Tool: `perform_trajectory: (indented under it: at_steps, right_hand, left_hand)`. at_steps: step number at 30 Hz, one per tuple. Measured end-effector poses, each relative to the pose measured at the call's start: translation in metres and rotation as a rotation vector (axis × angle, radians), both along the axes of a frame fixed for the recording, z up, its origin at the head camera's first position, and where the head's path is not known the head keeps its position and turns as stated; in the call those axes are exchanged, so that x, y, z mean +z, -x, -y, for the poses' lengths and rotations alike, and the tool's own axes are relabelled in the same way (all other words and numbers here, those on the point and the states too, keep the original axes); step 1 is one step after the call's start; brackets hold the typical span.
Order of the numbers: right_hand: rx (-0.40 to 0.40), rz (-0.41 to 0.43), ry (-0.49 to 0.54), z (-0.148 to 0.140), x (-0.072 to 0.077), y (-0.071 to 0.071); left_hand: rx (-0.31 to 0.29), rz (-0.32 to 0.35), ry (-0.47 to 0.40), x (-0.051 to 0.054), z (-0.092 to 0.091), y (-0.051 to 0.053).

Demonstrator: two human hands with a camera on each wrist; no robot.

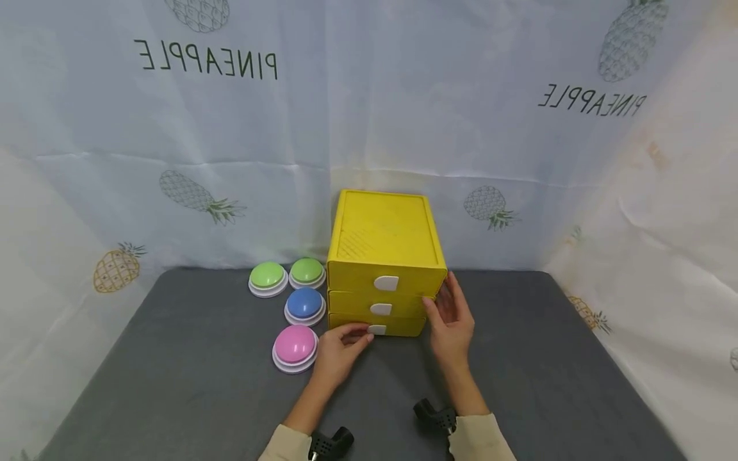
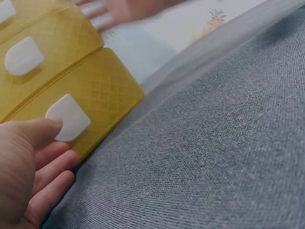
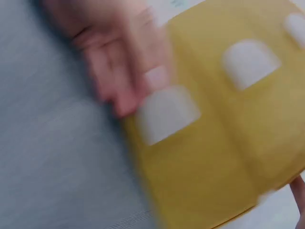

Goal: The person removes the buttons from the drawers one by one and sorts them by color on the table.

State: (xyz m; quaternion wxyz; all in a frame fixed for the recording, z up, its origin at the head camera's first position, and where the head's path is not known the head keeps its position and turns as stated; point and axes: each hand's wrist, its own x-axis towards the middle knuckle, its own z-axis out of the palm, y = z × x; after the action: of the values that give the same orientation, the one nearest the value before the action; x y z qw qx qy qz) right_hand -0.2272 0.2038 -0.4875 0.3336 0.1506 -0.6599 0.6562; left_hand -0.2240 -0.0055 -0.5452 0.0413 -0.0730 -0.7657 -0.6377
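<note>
A yellow three-drawer box (image 1: 387,230) stands at the back of the dark table, its drawers shut. At the bottom drawer, my left hand (image 1: 334,355) pinches the white handle (image 2: 71,119), thumb on its face and fingers below; the left wrist view shows the left hand (image 2: 26,164) close up. My right hand (image 1: 452,330) rests against the box's right side with fingers straight, its thumb by the front edge at the middle drawer. Both other white handles (image 1: 385,283) are untouched. The right wrist view is blurred; the left hand (image 3: 119,52) shows there at the handle.
Left of the box are several round push buttons on white bases: two green (image 1: 267,274), one blue (image 1: 303,303) and one pink (image 1: 295,344), the pink one close to my left hand. A pineapple-print cloth (image 1: 392,96) hangs behind the table (image 1: 190,371).
</note>
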Motion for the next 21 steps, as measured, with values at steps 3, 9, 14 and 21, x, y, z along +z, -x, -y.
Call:
perform_trajectory:
  at_steps: [3, 9, 14, 21]
  right_hand:
    - [0.009, -0.078, -0.053, 0.0, 0.024, -0.003]
    - [-0.011, -0.017, -0.223, 0.004, 0.046, -0.003]
    - [-0.019, 0.09, -0.244, 0.015, 0.05, 0.0]
    - [-0.121, 0.049, -0.299, 0.016, 0.053, 0.002]
  left_hand:
    - [-0.008, 0.01, 0.004, 0.0, 0.003, 0.0]
    - [-0.028, 0.017, 0.014, -0.005, 0.002, 0.0]
    - [-0.015, 0.017, 0.011, -0.007, 0.004, -0.002]
    - [-0.023, -0.023, 0.024, -0.002, 0.004, 0.002]
